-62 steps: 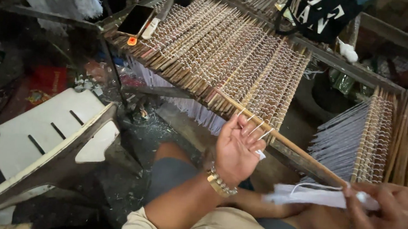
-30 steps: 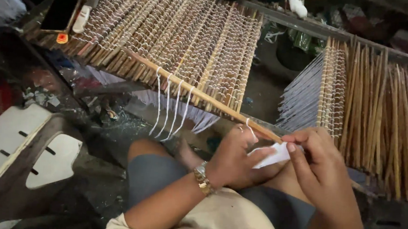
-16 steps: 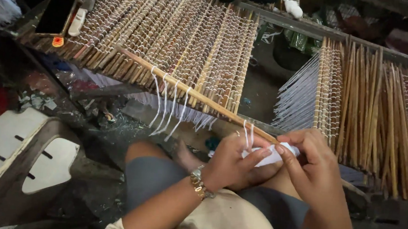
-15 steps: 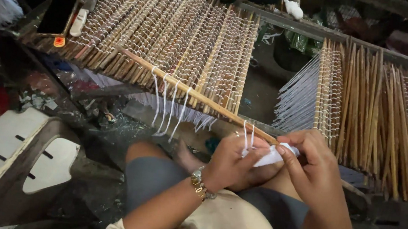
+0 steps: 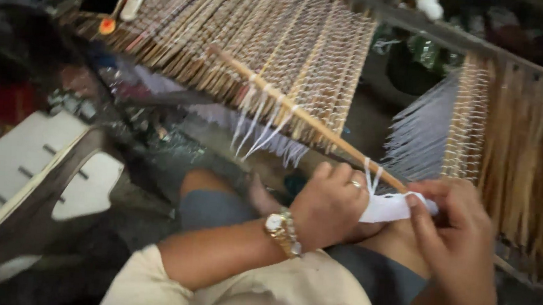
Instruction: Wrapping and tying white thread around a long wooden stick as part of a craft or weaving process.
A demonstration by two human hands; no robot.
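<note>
Sticks bound with white string fill the top of the head view, and my two hands meet low and right of centre, over my lap. My left hand is curled almost shut, fingers folded around the near end of a long stick and the edge of a white bundle. My right hand is curled too, thumb and forefinger pinching the other end of that bundle, so the bundle sits between both hands, touching each. The stick's long axis runs diagonally, from the upper left across the mat down toward my hands at lower right; its near end lies at my left hand, which is the closer one to it, while my right is just beside. Short string ends stick up from the stick right by my left knuckles, and several loose strands hang from it farther up, well apart from my fingers. The bundle looks like soft, flat, folded white string or tape; blur keeps me from telling which. A second mat stands to the right, with a fringe of pale threads on its left edge. On my left wrist is a watch. A white stool sits at lower left.
</note>
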